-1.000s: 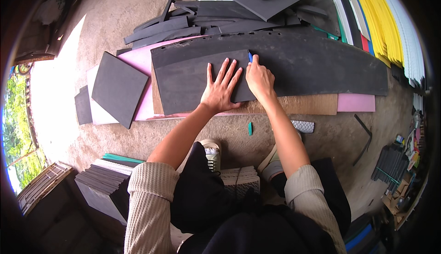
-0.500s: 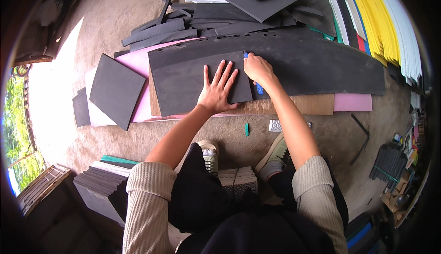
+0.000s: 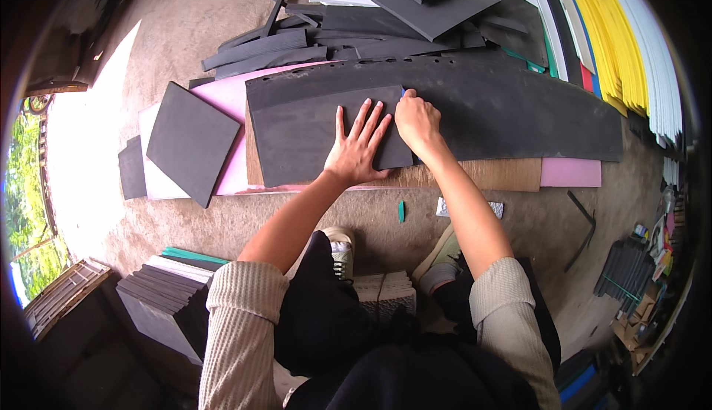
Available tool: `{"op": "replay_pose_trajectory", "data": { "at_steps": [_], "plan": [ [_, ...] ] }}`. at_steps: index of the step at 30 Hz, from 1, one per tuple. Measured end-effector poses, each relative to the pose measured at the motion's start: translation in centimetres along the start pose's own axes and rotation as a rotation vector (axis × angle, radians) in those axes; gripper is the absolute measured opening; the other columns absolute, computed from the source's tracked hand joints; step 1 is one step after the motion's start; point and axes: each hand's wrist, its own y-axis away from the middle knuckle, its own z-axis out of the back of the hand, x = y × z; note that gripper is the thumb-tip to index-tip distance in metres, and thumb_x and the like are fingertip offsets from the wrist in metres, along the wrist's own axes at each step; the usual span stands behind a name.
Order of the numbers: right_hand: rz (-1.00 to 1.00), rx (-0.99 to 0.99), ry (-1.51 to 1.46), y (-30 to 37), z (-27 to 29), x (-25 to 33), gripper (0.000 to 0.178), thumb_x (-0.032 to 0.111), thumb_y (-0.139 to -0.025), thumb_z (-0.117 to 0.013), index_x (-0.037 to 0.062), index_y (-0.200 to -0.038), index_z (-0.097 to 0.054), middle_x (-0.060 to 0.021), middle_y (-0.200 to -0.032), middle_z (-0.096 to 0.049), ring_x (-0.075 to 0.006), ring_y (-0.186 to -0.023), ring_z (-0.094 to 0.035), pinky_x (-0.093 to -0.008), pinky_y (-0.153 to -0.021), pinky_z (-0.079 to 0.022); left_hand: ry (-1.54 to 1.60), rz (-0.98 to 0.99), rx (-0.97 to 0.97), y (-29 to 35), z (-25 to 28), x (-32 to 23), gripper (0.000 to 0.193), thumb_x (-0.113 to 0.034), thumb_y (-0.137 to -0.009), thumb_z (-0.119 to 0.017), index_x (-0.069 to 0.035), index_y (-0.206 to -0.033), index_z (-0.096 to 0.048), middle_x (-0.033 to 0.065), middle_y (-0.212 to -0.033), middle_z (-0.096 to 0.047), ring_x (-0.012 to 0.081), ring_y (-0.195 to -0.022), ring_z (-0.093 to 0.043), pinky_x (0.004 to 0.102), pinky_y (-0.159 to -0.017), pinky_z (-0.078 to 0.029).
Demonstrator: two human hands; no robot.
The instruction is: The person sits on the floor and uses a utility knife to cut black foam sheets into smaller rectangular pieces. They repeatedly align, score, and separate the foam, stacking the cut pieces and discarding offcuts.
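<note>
My left hand [image 3: 357,147] presses flat, fingers spread, on a rectangular black foam sheet [image 3: 297,132]. That piece lies over a longer black sheet [image 3: 526,117] with a row of holes near its far edge. My right hand [image 3: 419,122] is closed around a blue utility knife [image 3: 405,93] at the rectangle's right edge. Only a little blue shows at its far end; the fist hides most of the knife, and I cannot see whether its blade is in the foam. Beneath the sheets lies a brown wooden board [image 3: 508,175].
Black offcuts [image 3: 356,21] pile up beyond the sheets. Pink sheet [image 3: 571,173] shows at the right, and a loose black square [image 3: 194,143] lies left. Yellow sheets [image 3: 608,32] stand far right. A stack of dark sheets [image 3: 159,295] is near my left leg.
My right hand has turned, and the knife's blue handle below it is now hidden. My left hand stays planted on the sheet. The whole view has shifted slightly.
</note>
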Motion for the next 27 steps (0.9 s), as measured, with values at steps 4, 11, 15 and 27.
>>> {"op": "replay_pose_trajectory", "data": {
  "at_steps": [4, 11, 15, 27],
  "plan": [
    [-0.034, -0.002, -0.01, 0.1, 0.0, 0.2, 0.018, 0.009, -0.084, -0.048, -0.006, -0.092, -0.052, -0.0222, -0.077, -0.066, -0.0352, -0.078, -0.066, -0.0423, -0.067, -0.054, 0.019, -0.018, -0.06, -0.1, -0.2, 0.0, 0.105, -0.064, -0.062, -0.061, -0.01, -0.143, -0.021, 0.0118, -0.15, -0.015, 0.0289, -0.14, -0.008, 0.0662, -0.104, -0.003],
    [-0.047, 0.054, -0.052, -0.9, -0.2, -0.6, 0.022, 0.011, -0.083, -0.048, -0.0069, -0.095, -0.053, -0.0251, -0.081, -0.065, -0.0373, -0.079, -0.066, -0.0453, -0.07, -0.053, 0.009, -0.003, -0.021, -0.1, -0.2, -0.1, 0.109, -0.065, -0.062, -0.061, -0.011, -0.144, -0.015, 0.0113, -0.151, -0.011, 0.0277, -0.14, -0.005, 0.0643, -0.106, -0.001],
    [-0.208, 0.342, -0.123, -3.0, 1.6, 0.0, 0.02, 0.009, -0.08, -0.047, -0.0041, -0.086, -0.06, -0.0198, -0.079, -0.066, -0.0325, -0.072, -0.067, -0.0414, -0.066, -0.054, 0.006, -0.004, -0.031, -0.1, -0.4, -0.1, 0.108, -0.065, -0.062, -0.061, -0.011, -0.144, -0.016, 0.0111, -0.151, -0.011, 0.028, -0.14, -0.005, 0.0644, -0.106, -0.001],
    [-0.423, 0.584, -0.152, -2.4, 2.7, 1.2, 0.014, 0.007, -0.079, -0.053, -0.0007, -0.077, -0.065, -0.0111, -0.072, -0.067, -0.0221, -0.064, -0.067, -0.0326, -0.059, -0.054, -0.074, -0.014, -0.079, 0.1, -0.5, -0.3, 0.105, -0.067, -0.063, -0.058, -0.01, -0.143, -0.022, 0.0123, -0.15, -0.016, 0.0302, -0.14, -0.009, 0.0671, -0.103, -0.006]
  ]
}}
